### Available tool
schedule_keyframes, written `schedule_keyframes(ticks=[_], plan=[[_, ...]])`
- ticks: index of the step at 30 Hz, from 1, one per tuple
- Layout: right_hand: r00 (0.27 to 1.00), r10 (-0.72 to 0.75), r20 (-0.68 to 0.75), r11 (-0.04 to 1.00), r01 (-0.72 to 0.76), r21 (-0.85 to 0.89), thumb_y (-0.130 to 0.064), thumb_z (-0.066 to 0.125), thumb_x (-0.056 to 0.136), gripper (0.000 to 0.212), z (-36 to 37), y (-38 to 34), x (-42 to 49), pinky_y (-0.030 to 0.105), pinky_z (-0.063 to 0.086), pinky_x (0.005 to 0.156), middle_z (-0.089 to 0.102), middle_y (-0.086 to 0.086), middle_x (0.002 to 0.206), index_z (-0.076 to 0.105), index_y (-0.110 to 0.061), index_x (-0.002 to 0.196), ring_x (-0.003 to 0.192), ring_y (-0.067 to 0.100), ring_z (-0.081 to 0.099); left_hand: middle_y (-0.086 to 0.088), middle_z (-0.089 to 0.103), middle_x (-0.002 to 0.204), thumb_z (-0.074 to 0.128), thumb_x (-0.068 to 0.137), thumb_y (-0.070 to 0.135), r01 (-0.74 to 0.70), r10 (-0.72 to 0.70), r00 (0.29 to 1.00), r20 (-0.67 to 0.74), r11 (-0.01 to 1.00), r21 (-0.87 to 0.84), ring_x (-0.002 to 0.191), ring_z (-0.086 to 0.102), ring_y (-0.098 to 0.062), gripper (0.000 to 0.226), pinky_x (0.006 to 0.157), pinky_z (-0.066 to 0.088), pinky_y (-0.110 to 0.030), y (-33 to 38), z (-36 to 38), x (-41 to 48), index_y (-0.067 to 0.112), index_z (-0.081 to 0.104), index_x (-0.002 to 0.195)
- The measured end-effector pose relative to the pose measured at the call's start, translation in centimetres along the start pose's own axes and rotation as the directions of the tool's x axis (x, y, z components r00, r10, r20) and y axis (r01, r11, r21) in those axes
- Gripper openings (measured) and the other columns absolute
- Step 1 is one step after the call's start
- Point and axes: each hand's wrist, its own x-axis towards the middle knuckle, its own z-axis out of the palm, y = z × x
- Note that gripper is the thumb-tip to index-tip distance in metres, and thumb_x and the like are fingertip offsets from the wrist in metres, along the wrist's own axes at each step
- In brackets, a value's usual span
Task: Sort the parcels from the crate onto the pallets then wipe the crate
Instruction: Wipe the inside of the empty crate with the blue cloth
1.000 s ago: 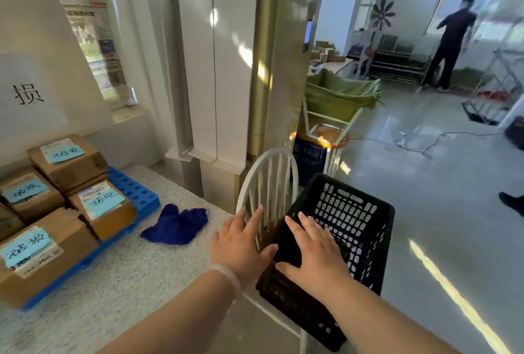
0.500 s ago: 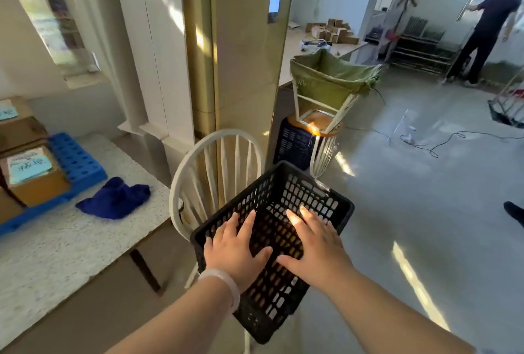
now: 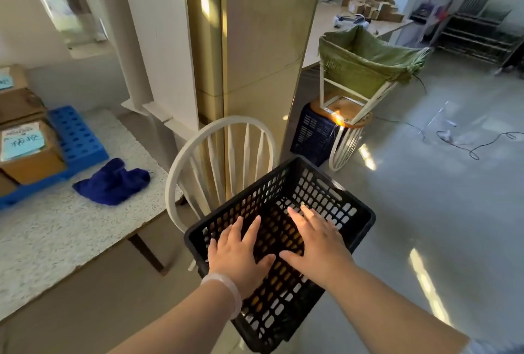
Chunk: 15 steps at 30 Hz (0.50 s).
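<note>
Left hand point(image 3: 241, 251) and right hand point(image 3: 314, 243) lie flat, fingers spread, gripping nothing, inside the crate point(image 3: 320, 192) perched on the chair point(image 3: 198, 141); leaning could tip it toward four o'clock.

Both hands, left point(image 3: 238, 254) and right point(image 3: 317, 243), lie flat inside the black crate point(image 3: 348, 212) on a chair point(image 3: 198, 155); blue cloth point(image 3: 113, 183) lies on the left tabletop point(image 3: 56, 240).

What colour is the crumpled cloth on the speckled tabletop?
Dark blue. The crumpled cloth shows best in the head view, beside the blue plastic pallet.
</note>
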Motion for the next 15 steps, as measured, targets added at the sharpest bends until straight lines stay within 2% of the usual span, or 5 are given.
schedule_keyframes(ticks=[5, 10, 12, 15], plan=[[0.995, -0.048, 0.09, 0.999, 0.048, 0.011, -0.062, 0.052, 0.09, 0.089, 1.1, 1.8, 2.3, 0.043, -0.003, 0.121, -0.004, -0.005, 0.165, -0.005, -0.041, 0.154, 0.151, 0.017, -0.006, 0.006, -0.003, 0.164, 0.041, 0.091, 0.067, 0.107, -0.107, 0.994, 0.006, 0.994, 0.017, 0.151, -0.002, -0.021, 0.081, 0.121, 0.001, -0.049, -0.3, 0.9, 1.2, 0.046, -0.008, 0.152], [0.979, -0.139, 0.148, 0.99, 0.135, 0.036, -0.061, 0.052, 0.091, 0.087, 0.3, 6.2, 6.4, 0.042, -0.002, 0.121, -0.006, -0.007, 0.165, -0.005, -0.043, 0.154, 0.151, 0.018, -0.005, 0.006, -0.003, 0.164, 0.043, 0.09, 0.067, 0.269, -0.269, 0.963, 0.006, 0.961, -0.065, 0.151, -0.001, -0.021, 0.082, 0.122, 0.003, -0.049, 1.6, 3.0, 3.0, 0.046, -0.008, 0.152], [0.961, -0.203, 0.19, 0.979, 0.205, 0.006, -0.062, 0.049, 0.092, 0.086, 0.2, 8.6, 8.5, 0.042, -0.003, 0.122, -0.006, -0.004, 0.165, -0.006, -0.042, 0.154, 0.152, 0.018, -0.006, 0.006, -0.002, 0.164, 0.042, 0.09, 0.068, 0.354, -0.359, 0.933, -0.022, 0.928, -0.114, 0.151, 0.001, -0.02, 0.082, 0.122, 0.005, -0.048, 2.7, 4.1, 3.7, 0.046, -0.007, 0.152], [0.945, -0.219, 0.244, 0.971, 0.235, -0.04, -0.063, 0.05, 0.091, 0.088, -0.3, 12.0, 11.7, 0.043, 0.0, 0.122, -0.007, -0.005, 0.165, -0.006, -0.041, 0.155, 0.152, 0.019, -0.004, 0.006, 0.001, 0.164, 0.04, 0.09, 0.069, 0.504, -0.517, 0.855, -0.039, 0.846, -0.178, 0.151, 0.005, -0.02, 0.082, 0.122, 0.011, -0.046, 3.8, 6.0, 4.3, 0.044, -0.005, 0.153]])
